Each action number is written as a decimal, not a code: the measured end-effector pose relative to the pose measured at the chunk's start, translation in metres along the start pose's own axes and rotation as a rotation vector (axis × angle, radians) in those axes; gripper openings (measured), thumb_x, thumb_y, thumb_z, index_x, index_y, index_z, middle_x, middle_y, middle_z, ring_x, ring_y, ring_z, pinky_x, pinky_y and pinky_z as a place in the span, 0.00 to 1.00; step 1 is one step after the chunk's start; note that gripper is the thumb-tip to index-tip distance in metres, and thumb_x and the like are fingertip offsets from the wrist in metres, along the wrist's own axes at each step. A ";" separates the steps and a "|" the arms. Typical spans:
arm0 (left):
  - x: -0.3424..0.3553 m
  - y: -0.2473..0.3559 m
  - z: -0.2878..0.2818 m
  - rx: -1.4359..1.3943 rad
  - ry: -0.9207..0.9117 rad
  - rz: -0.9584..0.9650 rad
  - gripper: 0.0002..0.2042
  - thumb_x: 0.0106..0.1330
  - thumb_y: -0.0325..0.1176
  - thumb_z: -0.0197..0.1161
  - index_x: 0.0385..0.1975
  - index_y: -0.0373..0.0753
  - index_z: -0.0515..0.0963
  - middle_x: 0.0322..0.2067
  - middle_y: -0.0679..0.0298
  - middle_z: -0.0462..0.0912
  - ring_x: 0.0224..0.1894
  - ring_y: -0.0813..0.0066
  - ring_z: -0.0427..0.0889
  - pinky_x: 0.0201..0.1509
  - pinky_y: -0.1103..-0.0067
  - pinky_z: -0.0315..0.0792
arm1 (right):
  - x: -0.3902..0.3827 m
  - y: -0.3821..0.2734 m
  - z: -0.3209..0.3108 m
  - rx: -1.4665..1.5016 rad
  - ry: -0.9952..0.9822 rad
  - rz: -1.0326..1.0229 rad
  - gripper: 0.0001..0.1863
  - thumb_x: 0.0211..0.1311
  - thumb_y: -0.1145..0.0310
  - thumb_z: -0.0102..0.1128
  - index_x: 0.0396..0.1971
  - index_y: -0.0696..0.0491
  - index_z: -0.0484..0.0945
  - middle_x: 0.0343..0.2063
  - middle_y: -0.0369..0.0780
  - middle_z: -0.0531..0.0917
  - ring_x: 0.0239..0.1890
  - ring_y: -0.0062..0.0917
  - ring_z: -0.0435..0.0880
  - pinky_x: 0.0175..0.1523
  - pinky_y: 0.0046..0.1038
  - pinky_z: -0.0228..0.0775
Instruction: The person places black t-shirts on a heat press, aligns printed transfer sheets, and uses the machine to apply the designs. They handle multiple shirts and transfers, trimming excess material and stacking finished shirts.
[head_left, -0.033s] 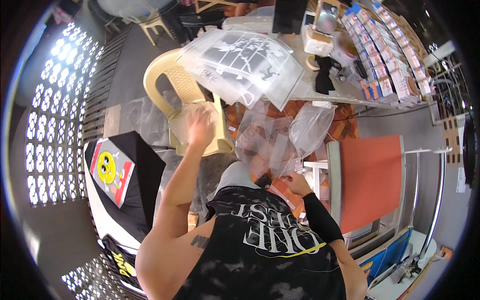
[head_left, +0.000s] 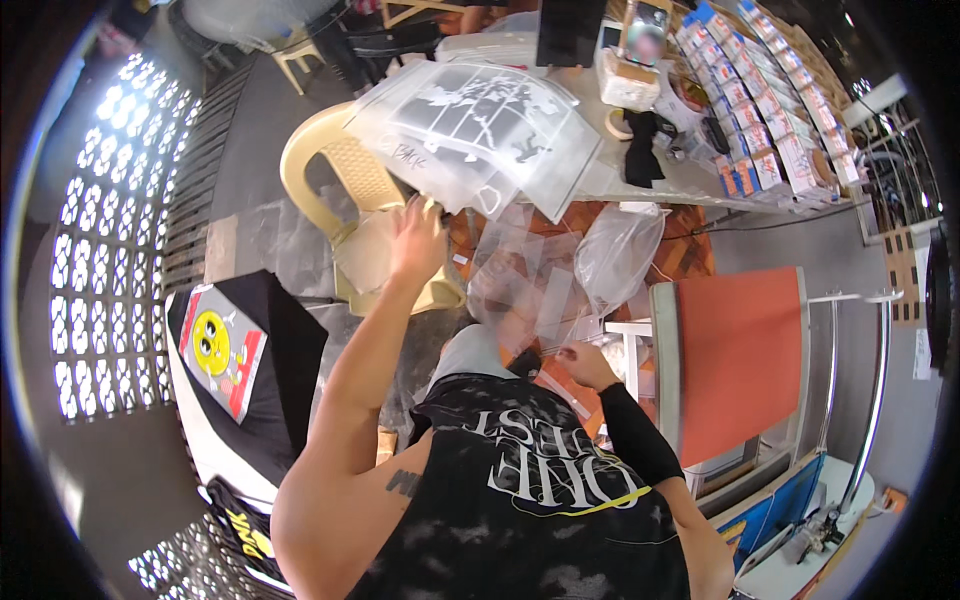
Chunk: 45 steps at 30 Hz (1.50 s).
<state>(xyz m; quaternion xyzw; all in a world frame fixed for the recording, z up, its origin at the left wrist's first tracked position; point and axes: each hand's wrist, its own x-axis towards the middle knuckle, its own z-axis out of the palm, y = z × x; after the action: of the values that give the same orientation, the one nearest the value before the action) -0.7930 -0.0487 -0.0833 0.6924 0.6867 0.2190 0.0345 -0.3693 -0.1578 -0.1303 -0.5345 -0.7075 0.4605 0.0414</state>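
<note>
My left hand (head_left: 418, 243) reaches over the seat of a cream plastic chair (head_left: 362, 175), beside its right edge. Its fingers look partly spread and slightly bent, with nothing visible in them. A tan flat piece (head_left: 370, 252) lies on the seat under and beside the hand. Just beyond, large translucent film sheets (head_left: 480, 130) with dark and clear artwork overlap the chair and the table. My right hand (head_left: 592, 367) hovers near my right knee with curled fingers, pressed together; whatever they may hold is too small to see. A black sleeve (head_left: 640, 430) covers that forearm.
Clear plastic sheets (head_left: 520, 285) and a clear bag (head_left: 622, 258) hang below the table edge. A red-orange board (head_left: 740, 370) stands at right. At left, a black shirt (head_left: 295, 345) with a yellow character print is spread out. Tiered boxes (head_left: 760, 120) fill the far right.
My left hand has moved right across the chair seat, toward the edge under the film sheets. My right hand stays nearly in place. The whole view has shifted slightly left.
</note>
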 end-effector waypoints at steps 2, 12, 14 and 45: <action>0.081 0.045 0.025 0.108 0.099 0.215 0.34 0.61 0.35 0.70 0.69 0.47 0.66 0.72 0.54 0.58 0.77 0.52 0.53 0.80 0.46 0.41 | 0.026 -0.027 -0.007 0.076 0.058 -0.065 0.19 0.64 0.58 0.67 0.46 0.59 0.84 0.37 0.49 0.89 0.41 0.38 0.89 0.47 0.34 0.79; 0.280 0.032 -0.013 -0.554 -0.092 0.174 0.08 0.69 0.33 0.64 0.40 0.38 0.88 0.32 0.63 0.90 0.35 0.69 0.87 0.43 0.73 0.80 | 0.184 -0.150 -0.160 0.503 0.323 0.052 0.14 0.69 0.62 0.64 0.33 0.60 0.84 0.22 0.37 0.84 0.22 0.20 0.80 0.30 0.26 0.72; 0.307 0.022 -0.032 -0.710 -0.017 0.019 0.10 0.70 0.34 0.66 0.43 0.36 0.87 0.33 0.61 0.90 0.32 0.75 0.84 0.41 0.76 0.78 | 0.226 -0.176 -0.191 0.780 0.087 0.054 0.13 0.70 0.63 0.62 0.32 0.59 0.84 0.21 0.36 0.82 0.21 0.17 0.79 0.28 0.22 0.69; 0.030 0.263 -0.001 -1.224 -1.346 0.174 0.17 0.76 0.43 0.60 0.52 0.36 0.82 0.50 0.59 0.85 0.46 0.66 0.84 0.50 0.73 0.77 | -0.153 -0.194 -0.010 1.548 0.814 0.355 0.36 0.56 0.65 0.72 0.65 0.59 0.72 0.58 0.48 0.81 0.62 0.42 0.80 0.69 0.40 0.68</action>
<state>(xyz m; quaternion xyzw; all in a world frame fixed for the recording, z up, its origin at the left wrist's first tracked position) -0.5489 -0.0342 0.0172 0.5841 0.2310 0.0965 0.7721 -0.4379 -0.2740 0.0765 -0.5806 -0.0358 0.5834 0.5669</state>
